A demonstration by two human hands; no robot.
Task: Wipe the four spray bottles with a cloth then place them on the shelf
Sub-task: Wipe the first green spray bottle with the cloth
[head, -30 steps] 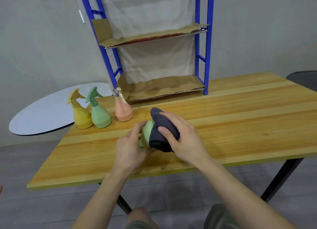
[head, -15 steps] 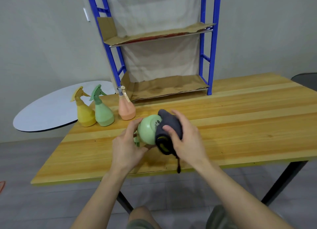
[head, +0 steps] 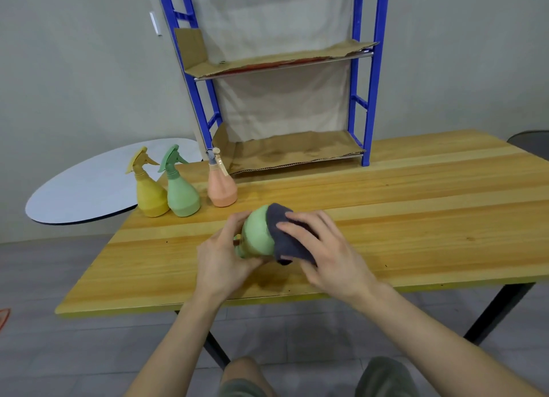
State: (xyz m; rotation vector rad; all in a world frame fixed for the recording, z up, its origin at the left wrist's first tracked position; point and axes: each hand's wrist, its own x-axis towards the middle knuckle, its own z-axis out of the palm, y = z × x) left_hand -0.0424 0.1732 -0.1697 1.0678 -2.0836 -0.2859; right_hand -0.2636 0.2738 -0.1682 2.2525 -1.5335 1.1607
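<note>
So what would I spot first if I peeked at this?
Two hands meet over the middle of the wooden table: the left hand holds a pale green spray bottle on its side, and the right hand presses a dark grey cloth against it. Behind them, at the far left, a yellow bottle, a green bottle and a peach bottle stand beside the blue shelf rack.

Soft, even, moderately bright light fills your view, with no glare. A faint, blurred shadow sits on the wooden table (head: 416,218) just beneath your left hand (head: 221,260) and the pale green bottle (head: 257,236) it grips, so the light falls from above. The dark cloth (head: 285,248) under your right hand (head: 329,254) shows almost no fold detail. Everything looks slightly soft. Beyond your hands, the blue shelf (head: 373,99) posts splay outward toward the top from wide-angle distortion.
</note>
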